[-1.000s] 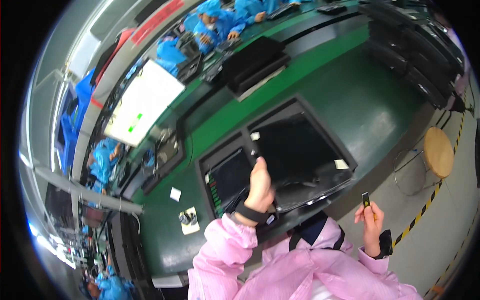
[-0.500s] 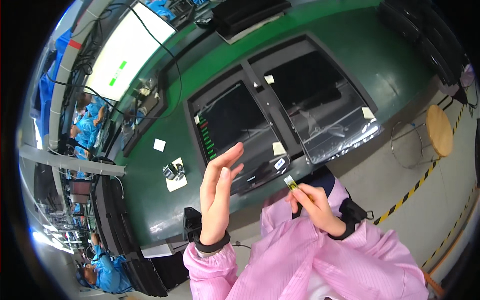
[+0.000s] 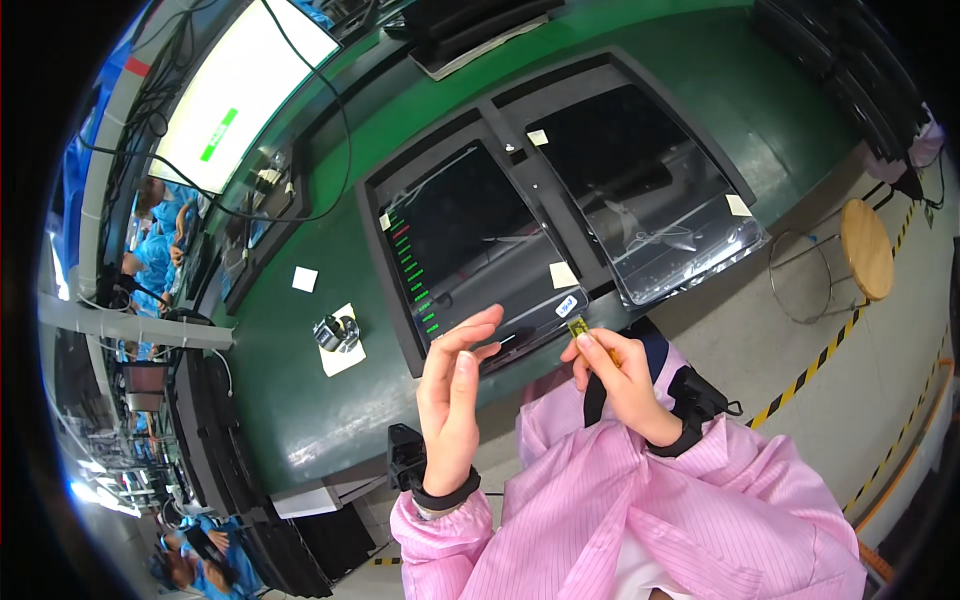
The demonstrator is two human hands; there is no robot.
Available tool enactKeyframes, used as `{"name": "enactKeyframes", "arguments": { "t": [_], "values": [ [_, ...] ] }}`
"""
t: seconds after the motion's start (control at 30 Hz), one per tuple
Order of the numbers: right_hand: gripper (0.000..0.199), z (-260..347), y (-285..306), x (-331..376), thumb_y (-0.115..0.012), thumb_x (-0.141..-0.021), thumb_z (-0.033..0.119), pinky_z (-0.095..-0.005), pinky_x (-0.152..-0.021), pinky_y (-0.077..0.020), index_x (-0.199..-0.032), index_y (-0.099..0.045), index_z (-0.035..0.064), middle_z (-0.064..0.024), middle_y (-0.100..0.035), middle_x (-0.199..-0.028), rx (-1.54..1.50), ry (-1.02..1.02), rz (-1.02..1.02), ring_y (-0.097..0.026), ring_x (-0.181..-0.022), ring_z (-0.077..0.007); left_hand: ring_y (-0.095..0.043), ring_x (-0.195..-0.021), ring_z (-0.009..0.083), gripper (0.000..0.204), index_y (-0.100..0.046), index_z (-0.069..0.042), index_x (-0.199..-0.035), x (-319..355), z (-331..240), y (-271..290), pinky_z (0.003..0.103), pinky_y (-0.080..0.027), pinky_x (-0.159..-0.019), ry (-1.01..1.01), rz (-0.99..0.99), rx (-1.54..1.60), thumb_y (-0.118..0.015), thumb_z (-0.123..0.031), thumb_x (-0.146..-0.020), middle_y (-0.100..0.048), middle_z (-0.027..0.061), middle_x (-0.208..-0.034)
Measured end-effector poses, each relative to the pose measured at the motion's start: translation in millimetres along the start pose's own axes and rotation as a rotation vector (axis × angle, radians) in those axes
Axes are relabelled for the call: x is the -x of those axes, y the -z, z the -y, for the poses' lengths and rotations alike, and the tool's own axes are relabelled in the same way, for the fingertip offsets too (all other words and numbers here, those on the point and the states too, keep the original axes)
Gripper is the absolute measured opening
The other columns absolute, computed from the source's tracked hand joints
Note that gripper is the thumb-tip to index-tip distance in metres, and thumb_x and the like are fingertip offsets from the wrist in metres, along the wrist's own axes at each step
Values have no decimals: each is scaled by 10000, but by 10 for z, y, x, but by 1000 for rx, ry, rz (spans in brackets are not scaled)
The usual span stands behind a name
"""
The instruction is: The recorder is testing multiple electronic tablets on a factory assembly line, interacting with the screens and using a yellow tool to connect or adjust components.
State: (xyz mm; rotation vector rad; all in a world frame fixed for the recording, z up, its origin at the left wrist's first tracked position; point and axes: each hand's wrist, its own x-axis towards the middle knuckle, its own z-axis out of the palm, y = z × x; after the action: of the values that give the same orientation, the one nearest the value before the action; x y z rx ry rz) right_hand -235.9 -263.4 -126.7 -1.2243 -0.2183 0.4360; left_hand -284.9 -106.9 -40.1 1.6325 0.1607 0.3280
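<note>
Green bench (image 3: pixel 300 430); yellow tool (image 3: pixel 577 327) pinched, protruding past right grip (image 3: pixel 630 387); left grip (image 3: pixel 450 412) wide.

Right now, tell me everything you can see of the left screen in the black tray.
The left screen is a dark, glossy rectangular panel, apparently glass-fronted, with reflections. It is lit: short green lines and a reddish one run down its left side. Pale tabs sit near its upper left and lower right, with a white label at the lower right corner. It lies face up in the left bay of the black tray. The left hand is at its near edge; whether they touch, I can't tell.
</note>
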Motion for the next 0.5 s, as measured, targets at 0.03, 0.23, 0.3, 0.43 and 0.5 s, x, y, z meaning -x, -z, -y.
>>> {"name": "enactKeyframes", "arguments": {
  "t": [0.03,0.23,0.3,0.43,0.5],
  "values": [
    [304,1,-4,-21,-428,-970,197,-197,-528,-378,-856,-587,-36,-37,-537,-583,22,-14,17,-482,-528,-67,-499,-1168,268,283,-547,13,-1100,-3,-8,-14,359,-414,-925,-17,35,-99,-391,-180,-964,-537,174,-1224],
    [257,290,121,-131,-466,-955,179,-225,-533,-424,-907,-599,-36,-57,-595,-598,255,19,46,-574,-573,-86,-476,-1203,340,397,-564,22,-1161,-252,205,-319,413,-377,-997,-487,219,-824,-633,-42,-775,-517,204,-1258],
    [252,216,214,-80,-515,-928,196,-242,-538,-437,-1047,-550,-23,-83,-600,-623,316,86,47,-584,-569,-110,-456,-1225,347,416,-559,31,-1161,-272,237,-350,431,-363,-1013,-504,291,-879,-650,-61,-766,-513,207,-1262],
    [248,300,390,220,-466,-936,137,-276,-652,-458,-1142,-485,1,-94,-613,-782,303,93,138,-580,-689,-159,-527,-1152,338,364,-604,39,-1081,-174,358,-245,441,-400,-987,-516,262,-874,-683,-74,-744,-590,202,-1156],
    [240,342,504,382,-396,-955,145,-270,-678,-439,-1117,-507,7,-102,-581,-819,198,20,93,-542,-733,-164,-569,-1101,320,307,-640,37,-1012,-144,380,-242,424,-432,-960,-540,247,-881,-698,-74,-732,-625,191,-1091]
  ]
}}
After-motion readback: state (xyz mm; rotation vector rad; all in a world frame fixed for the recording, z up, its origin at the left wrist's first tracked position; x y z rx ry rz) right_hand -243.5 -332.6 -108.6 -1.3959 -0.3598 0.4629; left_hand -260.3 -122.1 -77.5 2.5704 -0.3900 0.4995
